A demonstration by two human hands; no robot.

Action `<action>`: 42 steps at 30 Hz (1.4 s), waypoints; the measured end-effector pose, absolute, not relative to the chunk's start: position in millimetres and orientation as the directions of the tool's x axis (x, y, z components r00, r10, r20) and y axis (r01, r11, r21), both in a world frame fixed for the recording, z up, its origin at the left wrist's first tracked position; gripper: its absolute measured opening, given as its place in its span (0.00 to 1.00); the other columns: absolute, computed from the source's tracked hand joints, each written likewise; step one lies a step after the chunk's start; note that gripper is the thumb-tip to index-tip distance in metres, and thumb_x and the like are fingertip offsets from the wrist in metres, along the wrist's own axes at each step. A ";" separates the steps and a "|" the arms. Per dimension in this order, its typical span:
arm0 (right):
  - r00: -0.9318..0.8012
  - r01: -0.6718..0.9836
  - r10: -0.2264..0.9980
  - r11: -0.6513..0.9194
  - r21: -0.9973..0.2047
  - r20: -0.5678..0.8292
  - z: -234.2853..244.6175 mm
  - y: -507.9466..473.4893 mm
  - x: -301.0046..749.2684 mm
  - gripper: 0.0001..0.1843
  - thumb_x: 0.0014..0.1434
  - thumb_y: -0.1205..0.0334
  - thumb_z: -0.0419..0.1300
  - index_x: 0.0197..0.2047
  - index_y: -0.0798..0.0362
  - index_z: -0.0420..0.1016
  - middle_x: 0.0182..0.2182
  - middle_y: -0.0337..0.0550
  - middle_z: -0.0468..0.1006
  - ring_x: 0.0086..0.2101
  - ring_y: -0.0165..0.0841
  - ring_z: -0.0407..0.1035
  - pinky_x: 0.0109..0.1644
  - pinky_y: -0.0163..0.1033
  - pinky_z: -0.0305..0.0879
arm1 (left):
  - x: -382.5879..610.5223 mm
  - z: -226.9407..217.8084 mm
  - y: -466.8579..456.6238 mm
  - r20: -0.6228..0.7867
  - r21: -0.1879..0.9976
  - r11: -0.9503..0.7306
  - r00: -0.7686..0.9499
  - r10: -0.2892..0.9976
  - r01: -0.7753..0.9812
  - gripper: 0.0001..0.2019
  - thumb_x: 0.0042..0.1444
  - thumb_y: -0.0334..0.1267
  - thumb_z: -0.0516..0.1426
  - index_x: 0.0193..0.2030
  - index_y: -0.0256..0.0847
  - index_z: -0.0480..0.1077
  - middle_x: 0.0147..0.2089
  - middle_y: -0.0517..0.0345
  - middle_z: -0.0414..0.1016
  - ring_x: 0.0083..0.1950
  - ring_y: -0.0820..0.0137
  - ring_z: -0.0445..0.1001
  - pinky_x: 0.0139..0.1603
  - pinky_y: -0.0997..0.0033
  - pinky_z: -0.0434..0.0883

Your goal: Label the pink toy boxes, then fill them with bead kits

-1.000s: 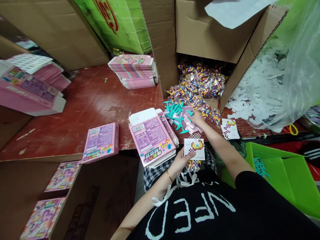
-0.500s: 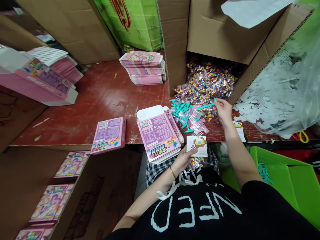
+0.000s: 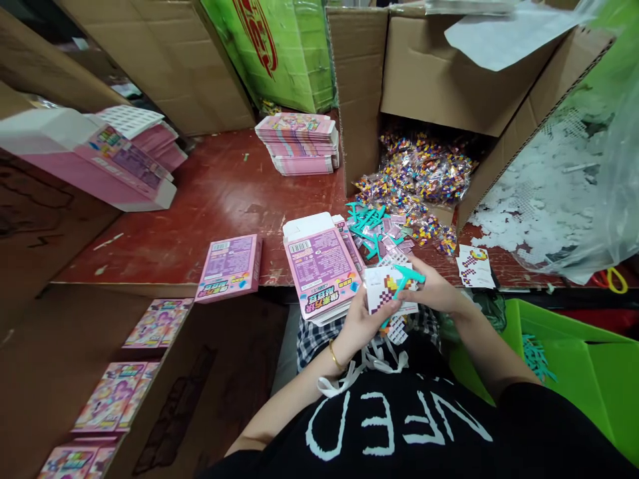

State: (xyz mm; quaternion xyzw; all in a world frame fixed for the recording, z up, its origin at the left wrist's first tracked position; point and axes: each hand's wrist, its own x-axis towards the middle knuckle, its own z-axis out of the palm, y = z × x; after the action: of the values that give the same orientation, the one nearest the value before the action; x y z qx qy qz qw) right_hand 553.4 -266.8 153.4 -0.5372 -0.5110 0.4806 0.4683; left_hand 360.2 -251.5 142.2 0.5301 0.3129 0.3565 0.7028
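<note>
The printed card (image 3: 377, 281) is located over the lap, between the two hands, at the near edge of the tabletop (image 3: 219, 186). The left hand (image 3: 365, 320) has its fingers closed on the card, thumb on the upper face. A teal T-shaped tool (image 3: 409, 273) lies across the card's right part; the right hand (image 3: 433, 289) has its fingers closed on this tool. A white patterned sheet (image 3: 398, 330) projects below the left fingers, partly hidden.

Just ahead of the fingers: a pile of teal tools (image 3: 367, 218) mixed with small pink packets (image 3: 394, 233). Beyond this pile: clear bags of multicoloured pieces (image 3: 424, 169), spilling from an open cardboard carton (image 3: 439, 73).

Just left of the left fingers: a pink box (image 3: 324, 273), white flap extended, resting on other boxes. Farther left: a second pink box (image 3: 230, 266), overhanging the tabletop edge. Ahead and left, well apart from the fingers: a stack of pink cartons (image 3: 299, 143).

Right of the right fingers: loose printed cards (image 3: 476, 266) on the tabletop. Lower and farther right: a green bin (image 3: 569, 359) containing teal pieces (image 3: 536, 357).
</note>
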 end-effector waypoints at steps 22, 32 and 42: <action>0.111 -0.208 0.986 0.147 -0.967 0.126 133.8 25.9 499.8 0.35 0.34 0.60 0.77 0.46 0.49 0.69 0.44 0.39 0.80 0.45 0.34 0.75 0.57 0.46 0.73 | 272.3 112.1 -182.0 0.372 0.767 -0.355 0.081 0.925 0.534 0.58 0.45 0.51 0.71 0.74 0.39 0.42 0.73 0.35 0.48 0.75 0.49 0.48 0.74 0.47 0.50; -0.111 -0.242 0.983 0.114 -0.963 0.144 162.4 7.0 496.8 0.34 0.33 0.66 0.77 0.45 0.49 0.69 0.41 0.35 0.79 0.41 0.31 0.73 0.49 0.38 0.76 | 271.2 99.9 -185.7 0.332 0.856 -0.290 -0.026 0.943 0.428 0.59 0.43 0.50 0.72 0.74 0.38 0.42 0.74 0.35 0.47 0.75 0.50 0.51 0.74 0.49 0.52; -0.011 -0.259 0.966 0.248 -0.934 0.259 217.5 -40.7 515.3 0.35 0.41 0.55 0.77 0.50 0.46 0.67 0.47 0.39 0.77 0.52 0.41 0.72 0.54 0.49 0.76 | 259.8 139.8 -178.4 -0.041 0.999 0.039 0.075 0.996 0.035 0.32 0.42 0.47 0.72 0.51 0.36 0.68 0.50 0.45 0.78 0.49 0.58 0.79 0.54 0.52 0.76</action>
State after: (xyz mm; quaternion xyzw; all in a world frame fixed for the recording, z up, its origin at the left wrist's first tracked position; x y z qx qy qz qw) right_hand 515.3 -40.7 217.5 -0.3514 -0.5031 0.5026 0.6090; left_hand 259.8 -178.4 139.8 0.5170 0.4989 0.4620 0.5200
